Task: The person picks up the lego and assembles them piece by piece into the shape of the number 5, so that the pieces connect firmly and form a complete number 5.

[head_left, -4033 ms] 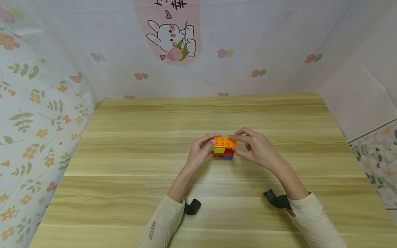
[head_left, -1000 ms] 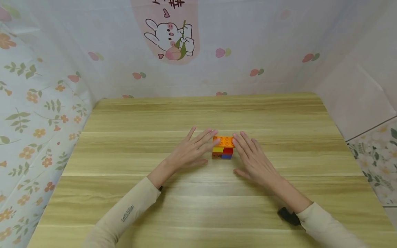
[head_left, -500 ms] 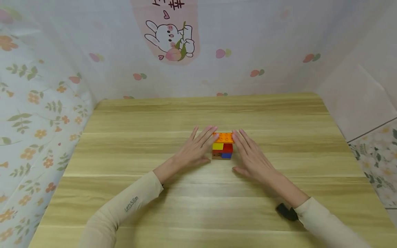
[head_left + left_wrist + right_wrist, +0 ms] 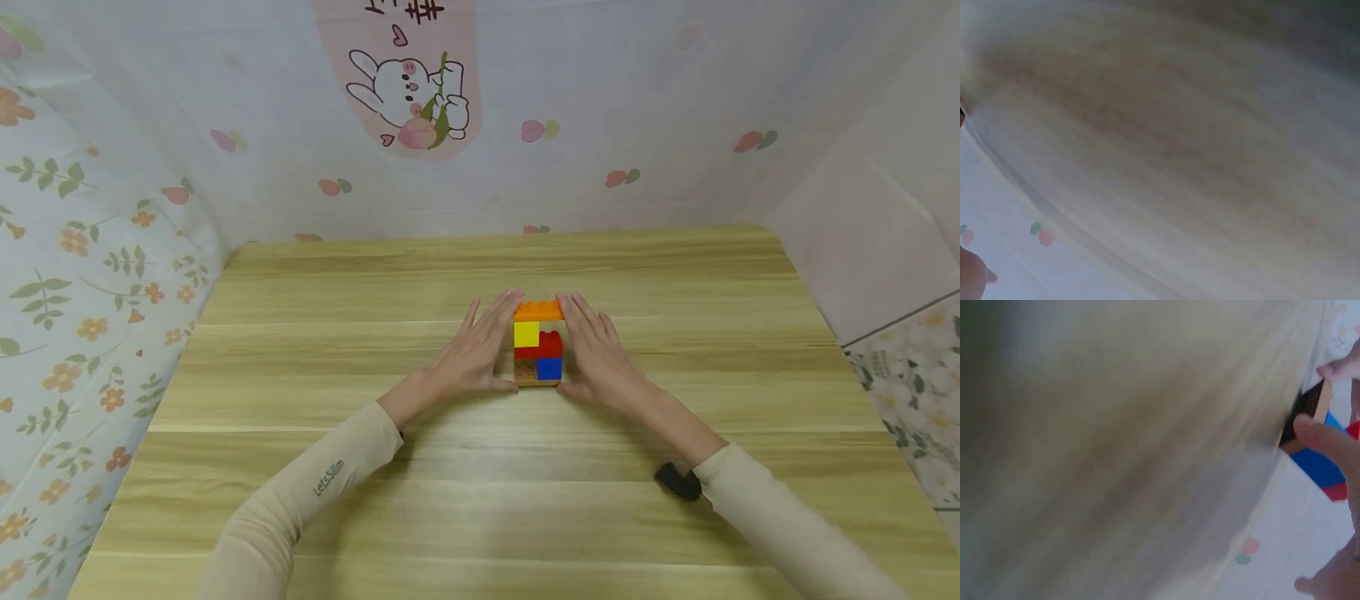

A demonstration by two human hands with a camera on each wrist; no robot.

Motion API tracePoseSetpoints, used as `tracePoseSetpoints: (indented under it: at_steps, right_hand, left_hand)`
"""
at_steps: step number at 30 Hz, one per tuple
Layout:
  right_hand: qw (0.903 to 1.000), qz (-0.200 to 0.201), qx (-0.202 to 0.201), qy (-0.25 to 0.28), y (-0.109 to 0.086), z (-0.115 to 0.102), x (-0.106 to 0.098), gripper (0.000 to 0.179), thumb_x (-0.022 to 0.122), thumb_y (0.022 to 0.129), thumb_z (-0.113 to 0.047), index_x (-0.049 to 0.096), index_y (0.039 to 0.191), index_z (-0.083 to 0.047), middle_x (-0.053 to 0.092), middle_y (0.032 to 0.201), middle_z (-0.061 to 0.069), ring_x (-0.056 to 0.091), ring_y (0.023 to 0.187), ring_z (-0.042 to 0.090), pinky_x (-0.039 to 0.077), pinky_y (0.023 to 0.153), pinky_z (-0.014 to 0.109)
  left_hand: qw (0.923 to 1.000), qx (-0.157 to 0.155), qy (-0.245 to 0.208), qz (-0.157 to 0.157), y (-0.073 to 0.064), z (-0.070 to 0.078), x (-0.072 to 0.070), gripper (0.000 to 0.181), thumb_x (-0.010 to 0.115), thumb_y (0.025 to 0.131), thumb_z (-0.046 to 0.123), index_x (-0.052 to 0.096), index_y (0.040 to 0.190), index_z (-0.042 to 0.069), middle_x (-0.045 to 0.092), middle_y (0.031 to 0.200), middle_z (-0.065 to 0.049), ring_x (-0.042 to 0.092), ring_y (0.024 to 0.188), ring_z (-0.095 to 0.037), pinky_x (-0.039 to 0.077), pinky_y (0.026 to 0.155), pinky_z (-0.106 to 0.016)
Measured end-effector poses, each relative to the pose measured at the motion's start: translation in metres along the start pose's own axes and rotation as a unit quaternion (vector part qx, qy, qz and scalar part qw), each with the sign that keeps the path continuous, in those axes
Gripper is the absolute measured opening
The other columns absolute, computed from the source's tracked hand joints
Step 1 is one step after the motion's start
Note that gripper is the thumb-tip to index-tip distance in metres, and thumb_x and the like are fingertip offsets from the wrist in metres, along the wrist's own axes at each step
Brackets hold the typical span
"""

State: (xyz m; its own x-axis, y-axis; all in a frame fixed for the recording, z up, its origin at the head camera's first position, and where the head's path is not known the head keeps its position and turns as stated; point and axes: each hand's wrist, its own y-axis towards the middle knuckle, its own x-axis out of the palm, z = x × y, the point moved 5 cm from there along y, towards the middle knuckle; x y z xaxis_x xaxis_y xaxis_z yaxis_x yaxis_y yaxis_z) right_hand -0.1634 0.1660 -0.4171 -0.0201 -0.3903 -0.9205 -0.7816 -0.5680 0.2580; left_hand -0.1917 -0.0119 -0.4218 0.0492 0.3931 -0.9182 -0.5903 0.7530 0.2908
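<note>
Both hands hold a small model of toy building bricks at mid-table. An orange studded brick [image 4: 540,312] tops it, over a yellow brick [image 4: 527,334] on the left. Below are a red brick [image 4: 551,344], a blue brick [image 4: 550,369] and a brown base plate [image 4: 534,383]. The model leans back, its front facing up toward the head camera. My left hand [image 4: 467,357] has fingertips at the top left corner and thumb at the lower left. My right hand [image 4: 600,357] mirrors it. In the right wrist view, a thumb [image 4: 1325,439] presses the base plate, whose dark underside shows.
The wood-grain table [image 4: 337,350] spreads around the hands. A printed cloth [image 4: 570,83] hangs behind it, and a floral cloth [image 4: 67,333] on the left. By the right sleeve is a black wrist piece [image 4: 678,481].
Earlier the model stood upright with its studded top showing; it has tipped back to show its front. Fingers first pinched the top brick, then spread flat, and thumbs have come to the lower corners.
</note>
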Motion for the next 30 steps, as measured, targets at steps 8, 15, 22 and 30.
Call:
tracePoseSetpoints:
  at_steps: [8,15,22,30]
  right_hand:
    - [0.9970,-0.056,-0.014,0.051,0.009,0.011,-0.001,0.135,0.087,0.057,-0.042,-0.004,0.148,-0.005,0.010,0.153,0.016,0.004,0.139,0.033,0.018,0.103,0.063]
    - [0.9846,-0.134,0.030,0.109,0.007,0.014,0.005,0.127,0.084,0.059,-0.047,0.007,0.146,0.004,0.011,0.152,0.020,0.007,0.138,0.037,0.017,0.102,0.064]
    - [0.9743,-0.174,0.063,0.128,0.002,0.019,0.012,0.126,0.080,0.059,-0.054,0.011,0.146,0.005,0.012,0.151,0.022,0.004,0.138,0.037,0.008,0.100,0.069]
    - [0.9644,-0.196,0.086,0.156,-0.003,0.024,0.017,0.125,0.079,0.059,-0.057,0.011,0.147,0.001,0.012,0.151,0.022,0.000,0.138,0.038,0.002,0.101,0.069]
  left_hand:
    - [0.9937,-0.042,-0.092,-0.049,0.001,-0.008,0.006,0.133,0.084,0.057,0.050,-0.002,0.146,0.002,0.007,0.153,-0.017,0.003,0.140,-0.028,0.009,0.108,-0.055]
    - [0.9771,-0.077,-0.153,-0.126,0.001,-0.016,0.015,0.129,0.084,0.057,0.051,0.008,0.145,-0.003,0.014,0.151,-0.020,0.001,0.139,-0.036,0.008,0.110,-0.052]
    - [0.9585,-0.118,-0.171,-0.195,-0.001,-0.018,0.025,0.126,0.082,0.059,0.053,0.008,0.148,0.002,0.008,0.153,-0.018,-0.011,0.139,-0.028,-0.003,0.106,-0.059]
    - [0.9532,-0.125,-0.174,-0.214,-0.001,-0.017,0.026,0.125,0.081,0.059,0.056,0.009,0.148,0.005,0.008,0.154,-0.013,-0.011,0.139,-0.027,-0.008,0.106,-0.057]
